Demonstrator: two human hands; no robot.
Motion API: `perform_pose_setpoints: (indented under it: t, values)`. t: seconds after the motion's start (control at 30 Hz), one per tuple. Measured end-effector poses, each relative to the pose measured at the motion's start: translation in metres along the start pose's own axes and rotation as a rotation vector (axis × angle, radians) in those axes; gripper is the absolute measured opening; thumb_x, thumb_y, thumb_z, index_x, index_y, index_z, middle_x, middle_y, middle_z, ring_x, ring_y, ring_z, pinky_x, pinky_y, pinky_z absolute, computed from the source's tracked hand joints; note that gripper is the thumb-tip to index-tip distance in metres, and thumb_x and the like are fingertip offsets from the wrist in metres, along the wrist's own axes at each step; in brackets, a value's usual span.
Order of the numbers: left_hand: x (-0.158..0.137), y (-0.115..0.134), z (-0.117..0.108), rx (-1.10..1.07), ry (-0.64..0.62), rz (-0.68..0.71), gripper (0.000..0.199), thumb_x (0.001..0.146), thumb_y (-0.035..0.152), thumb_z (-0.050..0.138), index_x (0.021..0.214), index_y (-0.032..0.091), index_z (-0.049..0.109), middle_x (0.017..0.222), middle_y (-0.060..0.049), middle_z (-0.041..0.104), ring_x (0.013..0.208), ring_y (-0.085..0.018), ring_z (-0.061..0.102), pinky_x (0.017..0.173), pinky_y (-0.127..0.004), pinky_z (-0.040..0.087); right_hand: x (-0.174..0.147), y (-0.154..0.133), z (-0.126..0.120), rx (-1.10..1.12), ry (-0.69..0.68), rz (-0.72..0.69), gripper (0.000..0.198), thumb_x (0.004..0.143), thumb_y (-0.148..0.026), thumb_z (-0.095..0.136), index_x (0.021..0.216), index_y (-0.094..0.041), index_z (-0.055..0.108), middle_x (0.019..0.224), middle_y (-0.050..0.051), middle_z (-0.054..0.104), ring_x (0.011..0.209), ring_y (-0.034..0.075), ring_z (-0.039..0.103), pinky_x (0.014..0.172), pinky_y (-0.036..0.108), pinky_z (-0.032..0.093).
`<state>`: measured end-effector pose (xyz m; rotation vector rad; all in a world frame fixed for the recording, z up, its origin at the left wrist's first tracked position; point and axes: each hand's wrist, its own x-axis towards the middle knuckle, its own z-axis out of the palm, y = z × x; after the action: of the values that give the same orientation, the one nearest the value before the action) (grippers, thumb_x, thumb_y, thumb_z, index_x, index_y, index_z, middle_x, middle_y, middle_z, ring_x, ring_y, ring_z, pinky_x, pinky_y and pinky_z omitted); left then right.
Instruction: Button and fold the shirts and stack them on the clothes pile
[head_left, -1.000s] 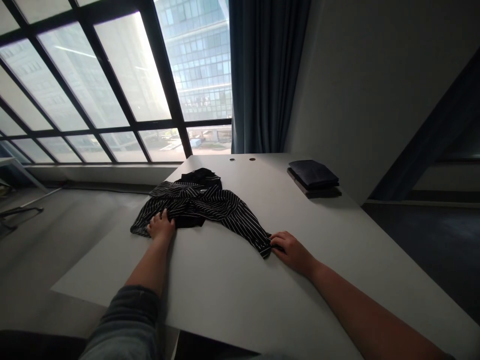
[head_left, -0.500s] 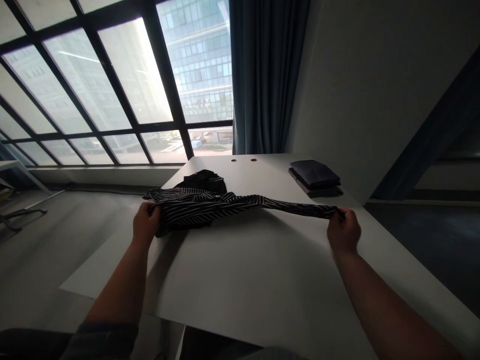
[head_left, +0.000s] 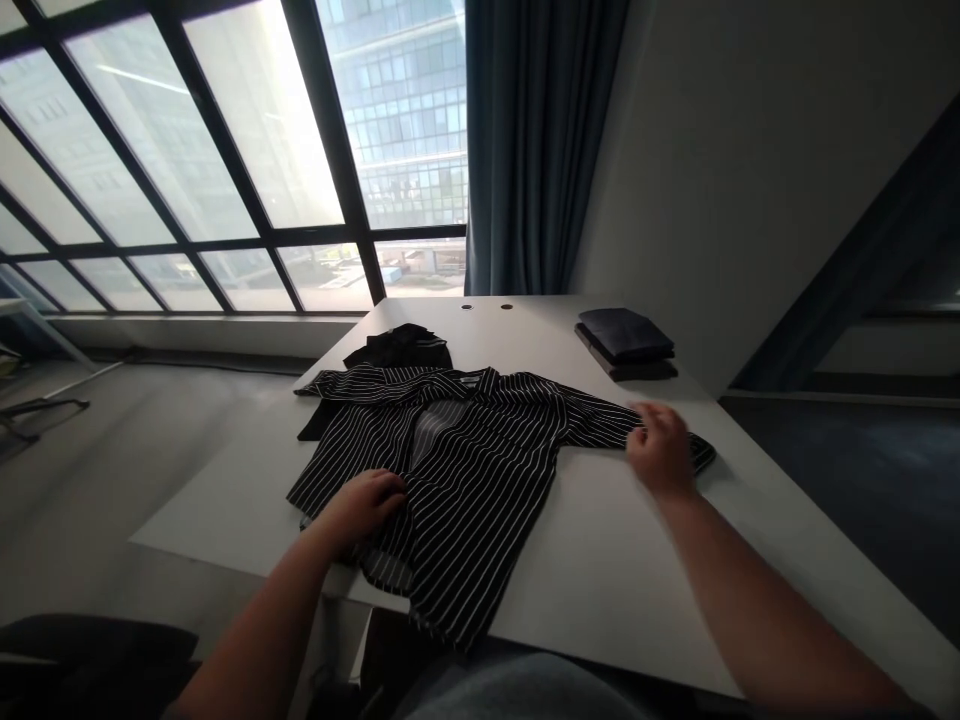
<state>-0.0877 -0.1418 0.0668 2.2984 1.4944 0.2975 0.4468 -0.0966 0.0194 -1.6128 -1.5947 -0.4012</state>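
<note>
A black shirt with white stripes (head_left: 487, 470) lies spread on the white table, collar at the far side and lower hem hanging past the near edge. Its front is parted, showing the paler inside. My left hand (head_left: 367, 505) rests at the front opening with fingers curled on the cloth edge; the fingertips are partly hidden. Over the right sleeve hovers my right hand (head_left: 660, 450), slightly blurred, its fingers apart and holding nothing. The cuff (head_left: 703, 455) shows just beyond that hand.
Dark crumpled clothing (head_left: 397, 347) lies behind the shirt's left side. A stack of folded dark garments (head_left: 626, 340) sits at the back right of the table (head_left: 592, 570). Beyond are a window and a blue curtain (head_left: 540, 150).
The shirt was stretched sideways between both hands; now it lies spread toward me. My left hand has moved right and nearer. My right hand has let go of the sleeve.
</note>
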Motion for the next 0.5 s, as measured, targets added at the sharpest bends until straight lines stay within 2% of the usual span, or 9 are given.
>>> perform_pose_setpoints:
  t: [0.03, 0.1, 0.13, 0.2, 0.33, 0.5]
  values:
    - [0.001, -0.012, 0.004, 0.092, 0.087, -0.038, 0.033, 0.095, 0.04, 0.059, 0.121, 0.028, 0.074, 0.127, -0.009, 0.072, 0.119, -0.029, 0.064, 0.105, -0.043, 0.049, -0.009, -0.022, 0.006, 0.087, -0.172, -0.105, 0.045, 0.094, -0.023, 0.045, 0.13, -0.017, 0.07, 0.129, 0.018, 0.065, 0.126, 0.031, 0.058, 0.115, 0.049, 0.044]
    - [0.002, -0.034, 0.012, 0.192, 0.131, -0.085, 0.044, 0.092, 0.042, 0.064, 0.133, 0.03, 0.07, 0.144, -0.009, 0.064, 0.13, -0.032, 0.059, 0.112, -0.047, 0.045, -0.028, -0.06, 0.02, 0.183, -0.477, -0.261, 0.041, 0.099, -0.035, 0.05, 0.133, -0.024, 0.071, 0.133, 0.013, 0.066, 0.126, 0.03, 0.059, 0.115, 0.049, 0.045]
    - [0.002, -0.041, 0.015, 0.21, 0.121, -0.098, 0.049, 0.091, 0.044, 0.065, 0.139, 0.032, 0.067, 0.151, -0.008, 0.059, 0.135, -0.033, 0.056, 0.115, -0.049, 0.043, -0.036, -0.073, 0.028, 0.181, -0.584, -0.293, 0.043, 0.099, -0.042, 0.054, 0.137, -0.027, 0.069, 0.14, 0.011, 0.063, 0.131, 0.031, 0.057, 0.117, 0.052, 0.042]
    - [0.002, -0.048, 0.023, 0.213, 0.083, -0.096, 0.058, 0.093, 0.051, 0.064, 0.148, 0.035, 0.059, 0.161, -0.006, 0.05, 0.145, -0.034, 0.048, 0.121, -0.053, 0.037, -0.045, -0.085, 0.044, 0.135, -0.704, -0.276, 0.05, 0.099, -0.052, 0.055, 0.144, -0.032, 0.064, 0.152, 0.01, 0.056, 0.141, 0.034, 0.05, 0.121, 0.058, 0.036]
    - [0.011, -0.035, 0.044, 0.196, 0.076, -0.069, 0.067, 0.095, 0.057, 0.062, 0.156, 0.034, 0.051, 0.17, -0.007, 0.038, 0.158, -0.035, 0.029, 0.128, -0.057, 0.021, -0.029, -0.062, 0.072, 0.009, -0.73, -0.137, 0.055, 0.103, -0.052, 0.048, 0.154, -0.032, 0.054, 0.164, 0.009, 0.044, 0.151, 0.036, 0.04, 0.125, 0.061, 0.027]
    - [0.05, -0.002, 0.074, 0.187, 0.113, -0.091, 0.067, 0.097, 0.057, 0.06, 0.158, 0.031, 0.049, 0.17, -0.011, 0.037, 0.159, -0.036, 0.026, 0.128, -0.061, 0.017, 0.017, -0.014, 0.1, -0.01, -0.713, -0.115, 0.055, 0.103, -0.042, 0.044, 0.152, -0.02, 0.057, 0.163, 0.012, 0.046, 0.15, 0.033, 0.042, 0.125, 0.051, 0.032]
